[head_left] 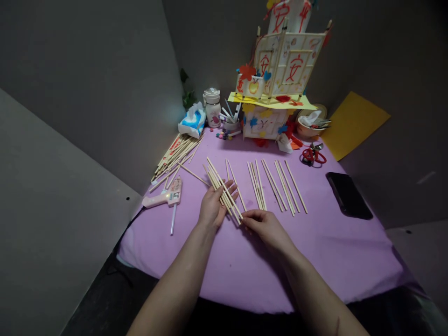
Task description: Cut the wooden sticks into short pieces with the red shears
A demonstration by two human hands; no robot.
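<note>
Diagonally: stick bundle [215, 178] across left fingers [232, 189], right fingers [249, 215] pinching end.

Home craft corner: glue gun [164, 198], scissors [314, 154], paper lantern model [280, 79], purple-covered table [315, 252].

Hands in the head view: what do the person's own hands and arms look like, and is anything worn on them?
The left hand and right hand are bare, with no gloves. No ring, watch or bracelet shows on either. Both forearms are uncovered down to the bottom edge of the picture, with no sleeve in view.
</note>
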